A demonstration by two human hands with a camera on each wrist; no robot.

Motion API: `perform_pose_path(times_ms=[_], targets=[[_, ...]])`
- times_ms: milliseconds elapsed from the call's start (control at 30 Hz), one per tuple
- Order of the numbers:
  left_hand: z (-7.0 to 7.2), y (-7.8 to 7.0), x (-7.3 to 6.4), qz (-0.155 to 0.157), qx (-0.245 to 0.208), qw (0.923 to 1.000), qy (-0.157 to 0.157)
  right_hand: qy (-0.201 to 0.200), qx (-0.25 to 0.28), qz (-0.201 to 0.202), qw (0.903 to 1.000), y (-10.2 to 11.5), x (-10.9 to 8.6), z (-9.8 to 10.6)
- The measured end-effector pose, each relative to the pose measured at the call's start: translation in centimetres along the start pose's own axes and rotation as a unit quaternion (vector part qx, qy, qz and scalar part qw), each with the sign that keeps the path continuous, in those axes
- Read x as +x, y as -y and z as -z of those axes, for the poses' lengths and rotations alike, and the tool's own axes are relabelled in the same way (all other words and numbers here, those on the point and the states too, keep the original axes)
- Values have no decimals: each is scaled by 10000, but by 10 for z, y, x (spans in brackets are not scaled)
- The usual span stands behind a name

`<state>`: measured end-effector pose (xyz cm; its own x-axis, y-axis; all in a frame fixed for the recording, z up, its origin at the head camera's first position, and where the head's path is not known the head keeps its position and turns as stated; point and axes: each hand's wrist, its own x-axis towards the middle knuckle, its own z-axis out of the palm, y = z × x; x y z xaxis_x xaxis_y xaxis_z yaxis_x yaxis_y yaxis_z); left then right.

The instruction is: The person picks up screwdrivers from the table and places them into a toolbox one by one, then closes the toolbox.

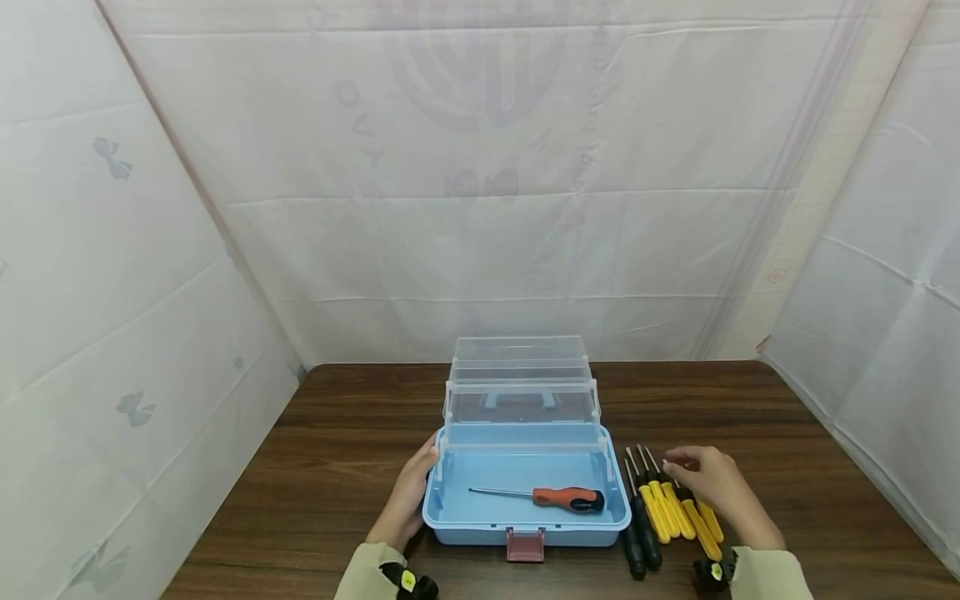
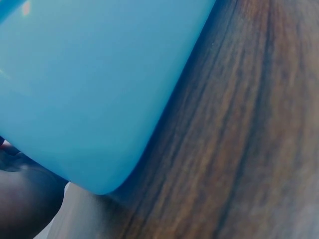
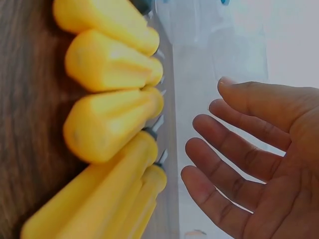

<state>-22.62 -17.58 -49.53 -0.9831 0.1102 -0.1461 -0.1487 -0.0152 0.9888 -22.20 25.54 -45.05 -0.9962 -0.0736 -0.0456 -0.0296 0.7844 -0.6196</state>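
Note:
A light blue toolbox (image 1: 525,537) with a raised clear lid (image 1: 517,350) and clear trays stands on the table. Inside lies a screwdriver (image 1: 558,497) with an orange and black handle. My left hand (image 1: 411,487) holds the toolbox at its left side, fingertips at the rim; most of its fingers are hidden in the left wrist view. To the right of the toolbox lies a row of yellow-handled screwdrivers (image 1: 663,510), beside black-handled screwdrivers (image 1: 647,525). Above the right end of this row is my right hand (image 1: 712,479), its fingers spread and loosely bent, holding nothing.
The brown wooden table (image 1: 345,433) extends to both sides of the toolbox. White printed sheeting (image 1: 480,250) hangs behind it and along both sides. A pink latch (image 1: 525,545) sits on the toolbox's front, close to the near part of the table.

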Motion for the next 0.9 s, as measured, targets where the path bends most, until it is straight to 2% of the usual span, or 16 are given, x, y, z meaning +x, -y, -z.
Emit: perform_pose_path(times_ms=[733,900], targets=[[-1,-1,0,-44,-75,10000,-13,142,-166,-579,9981,-23,-3,6],[-1,-1,-1,-63,-88,9999,0,285,-117,-692,9971,-28,-5,6]])
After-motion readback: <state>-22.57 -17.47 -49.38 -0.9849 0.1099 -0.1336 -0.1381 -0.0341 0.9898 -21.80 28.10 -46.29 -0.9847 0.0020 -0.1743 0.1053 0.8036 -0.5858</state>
